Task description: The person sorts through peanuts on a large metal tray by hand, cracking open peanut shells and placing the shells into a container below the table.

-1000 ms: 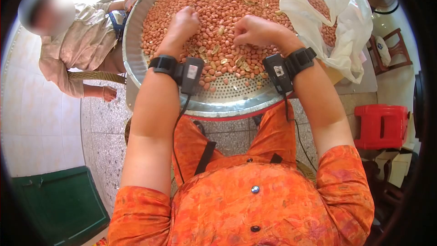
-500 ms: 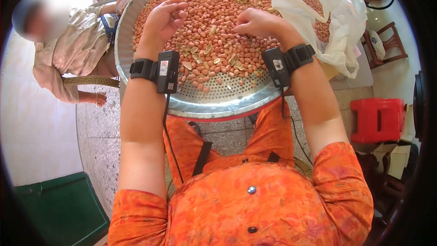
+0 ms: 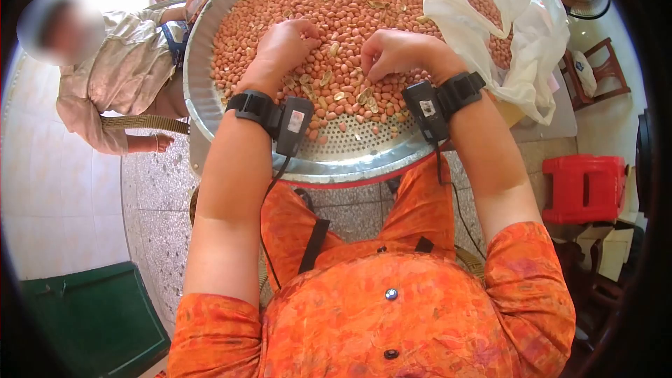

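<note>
A wide round metal tray (image 3: 343, 168) with a perforated bottom holds a thick layer of reddish-skinned peanuts (image 3: 280, 0). Pieces of pale broken shell (image 3: 367, 100) lie among the kernels, mostly near the middle. My left hand (image 3: 285, 47) is over the left-centre of the peanuts, its fingers curled inward close to the surface. Across a small gap, my right hand (image 3: 402, 52) is bent down with thumb and fingertips together, touching or just above the peanuts. Whatever either hand holds is too small or hidden to make out.
A white plastic bag (image 3: 462, 3) with more peanuts stands at the tray's right. Another person (image 3: 115, 77) sits at the left. A red plastic stool (image 3: 584, 189) and a wooden chair (image 3: 598, 73) are at the right. Cables hang from my wrist-worn black boxes.
My left hand has moved right and down toward the centre of the peanuts, its fingers curling in. My right hand stays nearly in place, its fingertips now pointing further down.
</note>
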The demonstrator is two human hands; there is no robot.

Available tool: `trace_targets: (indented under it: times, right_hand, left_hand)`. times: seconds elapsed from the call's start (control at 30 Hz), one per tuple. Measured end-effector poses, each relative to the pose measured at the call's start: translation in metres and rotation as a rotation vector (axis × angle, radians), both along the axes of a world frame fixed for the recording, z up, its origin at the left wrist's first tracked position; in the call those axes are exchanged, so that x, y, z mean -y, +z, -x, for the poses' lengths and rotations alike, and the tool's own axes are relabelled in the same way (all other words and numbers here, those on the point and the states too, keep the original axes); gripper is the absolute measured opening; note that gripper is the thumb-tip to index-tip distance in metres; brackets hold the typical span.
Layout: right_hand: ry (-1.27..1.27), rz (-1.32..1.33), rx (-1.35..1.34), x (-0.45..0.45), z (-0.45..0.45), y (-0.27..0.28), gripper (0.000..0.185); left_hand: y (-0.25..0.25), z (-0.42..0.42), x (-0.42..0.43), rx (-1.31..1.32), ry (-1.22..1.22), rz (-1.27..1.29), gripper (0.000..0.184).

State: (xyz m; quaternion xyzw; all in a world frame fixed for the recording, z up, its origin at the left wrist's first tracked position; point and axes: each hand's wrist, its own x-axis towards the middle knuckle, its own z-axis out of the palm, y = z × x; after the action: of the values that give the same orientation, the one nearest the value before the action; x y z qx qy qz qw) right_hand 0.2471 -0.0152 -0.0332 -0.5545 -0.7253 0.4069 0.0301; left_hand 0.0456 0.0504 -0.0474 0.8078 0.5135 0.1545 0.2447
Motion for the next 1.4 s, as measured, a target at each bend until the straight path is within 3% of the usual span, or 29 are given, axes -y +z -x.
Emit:
trace_targets:
  times: [0.1,0.2,0.27,0.3,0.37,0.5,0.53,0.6,0.63,0.7,0.73,0.77,0.83,0.87,1.13,1.23,1.33,1.4]
  right_hand:
    - [-0.002,0.001,0.014,0.000,0.001,-0.001,0.016]
    - [-0.085,0.026,-0.178,-0.002,-0.002,-0.001,0.011]
    - [0.003,-0.348,-0.337,-0.009,-0.007,-0.007,0.008]
    - [0.003,-0.346,-0.337,-0.007,-0.006,-0.003,0.008]
    - [-0.176,0.019,-0.692,-0.004,-0.007,0.007,0.008]
    - [-0.261,0.148,-1.006,-0.010,-0.016,0.002,0.007]
    - [-0.260,0.149,-1.005,-0.011,-0.016,0.002,0.007]
    - [-0.280,0.105,-0.917,-0.010,-0.014,0.003,0.007]
    - [-0.277,0.106,-0.918,-0.008,-0.011,0.004,0.007]
    - [-0.270,-0.012,-0.460,-0.003,-0.003,0.007,0.011]
    - [-0.201,-0.069,-0.351,-0.002,0.000,0.005,0.013]
    - [-0.198,-0.070,-0.351,-0.004,0.001,0.003,0.013]
    - [-0.077,-0.127,-0.010,-0.002,0.008,0.005,0.018]
    - [-0.089,-0.112,0.035,0.001,0.009,0.008,0.023]
    - [-0.038,-0.216,0.045,-0.004,0.008,-0.005,0.020]
    - [0.000,-0.291,0.061,-0.006,0.006,-0.006,0.018]
    - [-0.004,-0.320,0.075,-0.004,0.008,-0.002,0.016]
    - [-0.019,-0.332,0.075,-0.004,0.008,-0.003,0.015]
  left_hand:
    - [-0.012,0.001,-0.007,-0.045,-0.006,-0.124,0.015]
    - [-0.013,0.005,-0.012,0.099,-0.042,-0.150,0.016]
    - [0.006,0.008,-0.007,0.529,0.097,0.272,0.019]
    - [0.006,0.012,-0.010,0.528,0.097,0.272,0.019]
    - [0.006,0.020,-0.021,1.168,0.004,0.581,0.014]
    - [0.023,0.018,-0.014,1.593,0.234,0.760,0.007]
    - [0.018,0.023,-0.020,1.594,0.235,0.760,0.007]
    - [0.014,0.034,-0.031,1.242,0.110,0.624,0.006]
    - [0.016,0.035,-0.030,1.243,0.112,0.622,0.006]
    - [0.022,0.034,-0.025,0.143,0.082,0.127,0.013]
    - [0.015,0.035,-0.019,0.097,0.035,0.030,0.023]
    - [0.015,0.034,-0.018,0.098,0.037,0.029,0.023]
    - [0.015,0.033,-0.014,-0.105,0.007,0.028,0.029]
    - [0.013,0.030,-0.016,-0.166,-0.010,0.020,0.030]
    - [0.003,0.021,-0.016,-0.229,-0.033,-0.047,0.028]
    - [0.011,0.029,-0.022,-0.147,0.048,0.017,0.025]
    - [0.014,0.030,-0.021,0.234,0.210,0.229,0.027]
    - [0.019,0.029,-0.017,0.205,0.219,0.214,0.028]
